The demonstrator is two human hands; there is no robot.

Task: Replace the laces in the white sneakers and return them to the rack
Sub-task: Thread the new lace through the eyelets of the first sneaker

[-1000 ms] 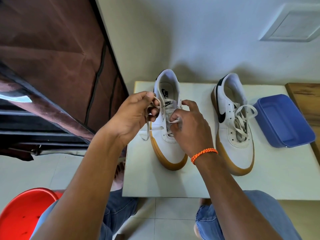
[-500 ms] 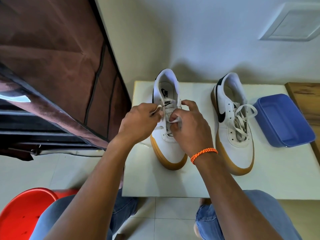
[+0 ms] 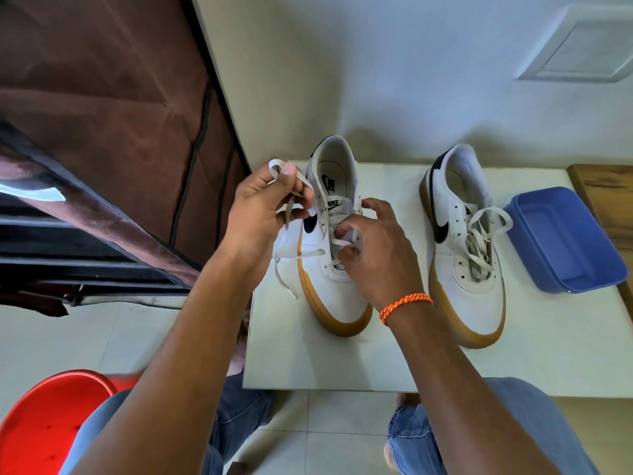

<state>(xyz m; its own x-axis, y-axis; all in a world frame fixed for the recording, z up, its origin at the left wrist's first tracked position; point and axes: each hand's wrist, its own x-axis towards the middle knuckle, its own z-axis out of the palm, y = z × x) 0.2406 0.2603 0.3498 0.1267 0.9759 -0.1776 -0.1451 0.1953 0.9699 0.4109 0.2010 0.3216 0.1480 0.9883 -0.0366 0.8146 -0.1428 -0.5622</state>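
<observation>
Two white sneakers with tan soles stand on a small white table [image 3: 531, 365]. The left sneaker [image 3: 337, 293] has its toe toward me. Its off-white lace [image 3: 286, 214] is partly pulled out. My left hand [image 3: 260, 214] grips a loop of that lace, raised to the shoe's left, and the loose end hangs down past the table edge. My right hand [image 3: 373, 248] pinches a lace crossing over the shoe's eyelets. The right sneaker [image 3: 469, 269] stands untouched, still laced loosely.
A blue plastic tray [image 3: 561, 241] lies right of the sneakers, beside a wooden surface [image 3: 606, 193]. A brown fabric-covered rack [image 3: 102, 132] fills the left. A red stool [image 3: 44, 426] stands at the lower left. My knees in jeans sit under the table's front edge.
My left hand has drawn the lace out to the left and upward, away from the shoe, lengthening the free part. My right hand stays on the eyelets.
</observation>
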